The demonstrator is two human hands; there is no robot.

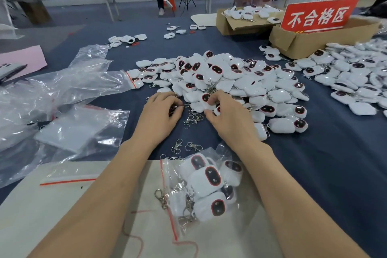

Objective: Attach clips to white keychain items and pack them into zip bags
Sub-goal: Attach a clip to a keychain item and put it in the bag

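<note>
Obs.: both hands are working at the near edge of the big pile (226, 77) of white keychain items in the middle of the tabletop (314, 163). The right hand (228, 115) pinches one white keychain item (206, 99) between thumb and curled fingers, right against the pile's edge. The left hand (162, 109), just beside it, has its fingers curled down over something dark. I cannot tell whether they grip it or only cover it. Loose metal clips (193, 118) lie between the two hands, with a few more nearer the person. A zip bag (209, 186), partly filled with finished pieces, lies well to the near side of the pile with a clip poking out of its mouth. Empty bags (79, 130) are spread to the pile's left. A cardboard box (310, 42) with a red sign (318, 15) stands beyond the pile to its right.

Handling, as a judgement: the items look small, light, rigid and glossy, so they are likely to slip. They are best pinched across the flat faces, with the loop end left free for the clip. The clips are stiff sprung metal and tangle easily, so lift one by its body. The bag film is thin and limp and should be held open at the red seal strip.
</note>
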